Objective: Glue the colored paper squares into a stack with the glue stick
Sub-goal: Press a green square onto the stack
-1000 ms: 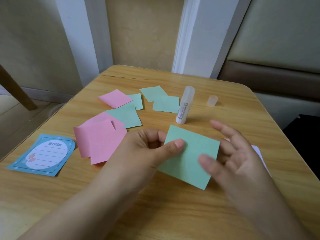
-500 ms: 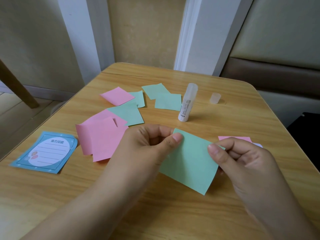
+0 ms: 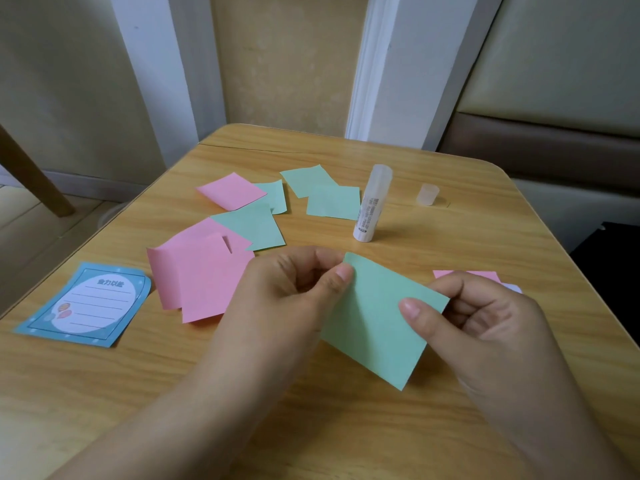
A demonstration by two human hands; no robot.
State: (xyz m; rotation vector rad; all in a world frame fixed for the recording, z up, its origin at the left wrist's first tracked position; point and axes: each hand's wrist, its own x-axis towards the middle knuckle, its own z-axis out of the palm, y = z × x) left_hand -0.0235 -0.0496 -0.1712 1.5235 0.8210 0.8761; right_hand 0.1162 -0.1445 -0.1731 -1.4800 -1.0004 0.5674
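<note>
A green paper square (image 3: 377, 320) hangs just above the wooden table (image 3: 346, 427), held at both sides. My left hand (image 3: 294, 292) pinches its upper left corner between thumb and fingers. My right hand (image 3: 481, 323) pinches its right edge, thumb on top. Behind them the uncapped glue stick (image 3: 371, 204) stands upright, with its clear cap (image 3: 428, 194) lying to the right. Loose pink squares (image 3: 197, 278) and green squares (image 3: 334, 202) lie scattered at the left and the middle back. A pink stack (image 3: 465, 275) peeks out behind my right hand.
A blue notecard with a white oval (image 3: 88, 304) lies near the table's left edge. A padded bench (image 3: 554, 140) stands beyond the table at the right, and a wooden leg (image 3: 31, 174) slants at the far left.
My right hand went from spread open beside the green square to pinching its right edge. The square has lifted slightly between both hands.
</note>
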